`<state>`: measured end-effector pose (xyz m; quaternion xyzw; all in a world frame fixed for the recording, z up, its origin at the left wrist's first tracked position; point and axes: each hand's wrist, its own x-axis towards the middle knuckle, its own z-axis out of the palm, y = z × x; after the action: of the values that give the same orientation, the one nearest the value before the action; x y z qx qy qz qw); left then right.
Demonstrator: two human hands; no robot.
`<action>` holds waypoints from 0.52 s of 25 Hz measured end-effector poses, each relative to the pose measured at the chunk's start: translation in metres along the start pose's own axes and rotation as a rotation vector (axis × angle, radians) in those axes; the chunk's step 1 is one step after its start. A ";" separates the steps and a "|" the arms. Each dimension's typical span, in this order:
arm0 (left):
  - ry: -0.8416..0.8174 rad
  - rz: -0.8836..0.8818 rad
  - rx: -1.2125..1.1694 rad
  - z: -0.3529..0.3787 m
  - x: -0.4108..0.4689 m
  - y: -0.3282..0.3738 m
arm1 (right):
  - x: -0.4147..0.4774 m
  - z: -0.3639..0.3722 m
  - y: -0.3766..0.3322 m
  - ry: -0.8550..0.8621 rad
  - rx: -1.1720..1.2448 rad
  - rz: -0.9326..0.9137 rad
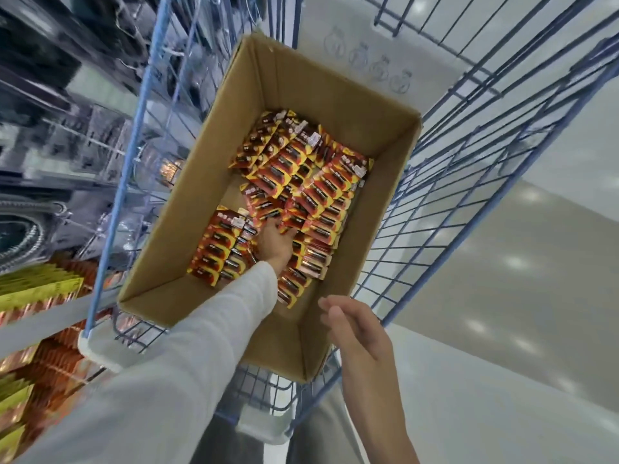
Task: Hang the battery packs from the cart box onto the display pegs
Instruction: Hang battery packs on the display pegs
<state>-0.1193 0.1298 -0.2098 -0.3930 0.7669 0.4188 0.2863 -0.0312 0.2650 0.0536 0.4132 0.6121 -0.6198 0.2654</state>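
A: Obs. The battery packs [301, 175] lie in overlapping rows on the floor of the box [335, 105], thickest along its right wall and toward the far end. A smaller stack sits by the left wall. The box stands in the blue wire cart [469, 182].

B: Hands?

A: The left hand [276, 242] is down at mid-floor, back upward, fingertips buried among the packs between the left stack and the right rows. I cannot tell whether it has closed on any. The right hand [355, 324] hovers over the box's near right edge, fingers loosely curled, holding nothing.

B: The step reads as lifting packs out. How to do it well?

A: Judgement: take a few off the top of one row, all facing the same way with hang-holes aligned, so they go onto a peg together. Pinch the card edge, not the blister. Lift straight up, or the shingled neighbours will likely drag along. The right hand could steady the rim or receive the bundle.

B: Risk?

A: The bundle fanning apart mid-lift. The display at left is blurred, and the pegs are not readable
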 end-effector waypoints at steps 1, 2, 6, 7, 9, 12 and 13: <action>0.007 -0.014 -0.006 -0.001 0.002 0.000 | 0.005 0.003 -0.001 0.007 -0.012 0.011; 0.013 -0.021 -0.014 -0.004 0.004 -0.001 | 0.010 0.006 -0.003 0.011 -0.027 0.017; 0.024 -0.011 -0.094 -0.041 -0.010 -0.005 | 0.050 0.027 -0.024 -0.012 -0.071 0.019; 0.006 -0.027 -0.154 -0.054 -0.019 -0.004 | 0.071 0.035 -0.027 0.006 -0.078 0.025; -0.020 -0.063 -0.258 -0.084 -0.046 -0.003 | 0.117 0.051 -0.037 0.078 -0.144 0.027; -0.100 -0.069 -0.426 -0.133 -0.095 0.002 | 0.188 0.074 -0.049 0.192 -0.172 0.047; -0.144 -0.082 -0.478 -0.146 -0.110 0.001 | 0.214 0.080 -0.049 0.238 -0.169 0.072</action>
<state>-0.0782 0.0432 -0.0534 -0.4494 0.6071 0.6033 0.2558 -0.1976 0.2297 -0.1065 0.4817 0.6740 -0.5029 0.2466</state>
